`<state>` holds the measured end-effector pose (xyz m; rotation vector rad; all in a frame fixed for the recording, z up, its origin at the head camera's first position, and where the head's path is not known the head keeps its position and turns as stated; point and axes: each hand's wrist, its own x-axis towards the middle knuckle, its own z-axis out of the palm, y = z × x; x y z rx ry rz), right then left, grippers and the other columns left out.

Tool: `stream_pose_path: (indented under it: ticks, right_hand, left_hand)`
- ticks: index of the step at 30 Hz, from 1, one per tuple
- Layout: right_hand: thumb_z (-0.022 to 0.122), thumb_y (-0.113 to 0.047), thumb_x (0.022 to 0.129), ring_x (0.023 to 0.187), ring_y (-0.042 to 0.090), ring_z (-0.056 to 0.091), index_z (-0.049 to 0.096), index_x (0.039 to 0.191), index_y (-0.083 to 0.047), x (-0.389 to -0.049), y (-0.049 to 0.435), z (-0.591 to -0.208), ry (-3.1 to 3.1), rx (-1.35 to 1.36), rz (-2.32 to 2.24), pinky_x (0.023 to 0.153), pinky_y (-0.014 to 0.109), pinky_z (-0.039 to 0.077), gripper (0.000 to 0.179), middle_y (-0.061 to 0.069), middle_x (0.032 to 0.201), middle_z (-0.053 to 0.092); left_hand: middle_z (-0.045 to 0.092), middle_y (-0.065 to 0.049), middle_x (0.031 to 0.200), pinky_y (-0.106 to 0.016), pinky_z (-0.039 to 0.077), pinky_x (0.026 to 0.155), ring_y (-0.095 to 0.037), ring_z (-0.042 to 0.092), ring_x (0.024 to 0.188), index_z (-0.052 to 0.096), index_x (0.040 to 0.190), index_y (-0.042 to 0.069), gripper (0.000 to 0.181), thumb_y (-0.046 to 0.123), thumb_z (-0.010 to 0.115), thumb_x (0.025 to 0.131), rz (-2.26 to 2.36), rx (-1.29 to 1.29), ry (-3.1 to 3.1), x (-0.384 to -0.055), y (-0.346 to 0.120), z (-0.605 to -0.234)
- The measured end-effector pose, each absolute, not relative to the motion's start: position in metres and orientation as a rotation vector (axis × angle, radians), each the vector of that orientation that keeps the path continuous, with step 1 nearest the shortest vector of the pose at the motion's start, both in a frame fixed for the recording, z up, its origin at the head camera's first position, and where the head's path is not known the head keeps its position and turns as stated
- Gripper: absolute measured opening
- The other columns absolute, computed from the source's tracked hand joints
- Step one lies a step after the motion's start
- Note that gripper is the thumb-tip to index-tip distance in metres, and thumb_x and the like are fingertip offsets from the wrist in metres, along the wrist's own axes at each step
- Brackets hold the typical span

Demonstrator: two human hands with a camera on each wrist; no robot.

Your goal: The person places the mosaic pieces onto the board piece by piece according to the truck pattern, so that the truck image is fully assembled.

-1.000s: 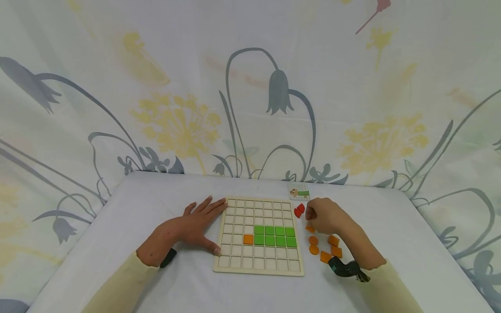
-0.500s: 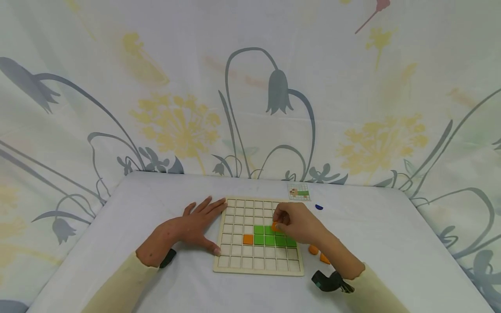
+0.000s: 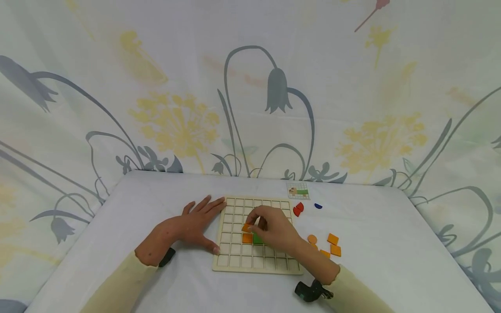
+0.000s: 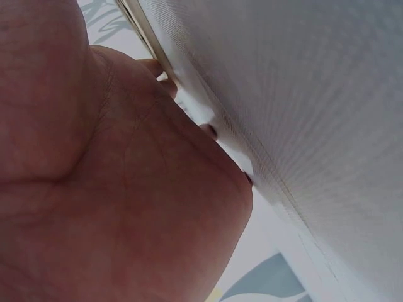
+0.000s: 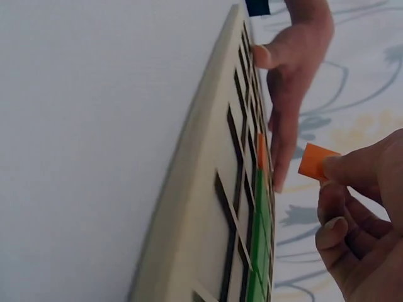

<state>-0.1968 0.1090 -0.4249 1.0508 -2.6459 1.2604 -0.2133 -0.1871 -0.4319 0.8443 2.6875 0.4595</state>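
A pale wooden grid board lies on the table. My left hand is spread flat at its left side, fingertips and thumb touching the edge; the left wrist view shows mostly its palm. Over the middle of the board, my right hand pinches an orange tile between thumb and fingers. In the right wrist view this tile is held above the grid. Just below it in the head view, an orange square sits in a cell beside a green square. Other green squares are hidden by my right hand.
Right of the board lie red pieces, a dark blue half-round piece, an orange disc and orange squares. A small picture card lies beyond the board's far right corner. A patterned cloth hangs behind.
My right hand has picked up the orange tile from right of the board and carried it left over the green squares to the board's middle. My left hand stays at the board's edge.
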Motion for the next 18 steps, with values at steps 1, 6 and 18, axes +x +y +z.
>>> stream_pose_path:
  ticks: [1, 6, 18]
  right_hand:
    - [0.079, -0.004, 0.096, 0.067, 0.005, 0.056, 0.074, 0.1, -0.015, -0.197, 0.107, -0.426, -2.639, 1.06, 1.261, 0.063, 0.024, 0.051, 0.012, -0.006, 0.094, 0.072]
    - [0.078, -0.006, 0.097, 0.068, 0.005, 0.055, 0.074, 0.1, -0.016, -0.195, 0.097, -0.433, -2.641, 1.066, 1.27, 0.063, 0.023, 0.05, 0.011, -0.005, 0.096, 0.073]
    - [0.08, -0.009, 0.096, 0.067, 0.006, 0.056, 0.074, 0.097, -0.021, -0.19, 0.091, -0.44, -2.681, 0.992, 1.34, 0.061, 0.023, 0.049, 0.014, -0.016, 0.089, 0.067]
  left_hand:
    - [0.01, -0.004, 0.179, -0.074, 0.008, 0.122, -0.042, 0.003, 0.164, 0.018, 0.172, 0.014, 0.129, 0.069, 0.086, 0.077, 0.458, 0.844, 2.689, -0.214, -0.187, -0.432]
    - [0.011, -0.007, 0.179, -0.076, 0.01, 0.12, -0.045, 0.005, 0.163, 0.018, 0.171, 0.011, 0.129, 0.068, 0.086, 0.077, 0.467, 0.86, 2.698, -0.215, -0.188, -0.433]
    - [0.011, -0.007, 0.179, -0.076, 0.009, 0.12, -0.045, 0.005, 0.163, 0.018, 0.171, 0.011, 0.129, 0.069, 0.085, 0.078, 0.465, 0.873, 2.693, -0.214, -0.188, -0.433]
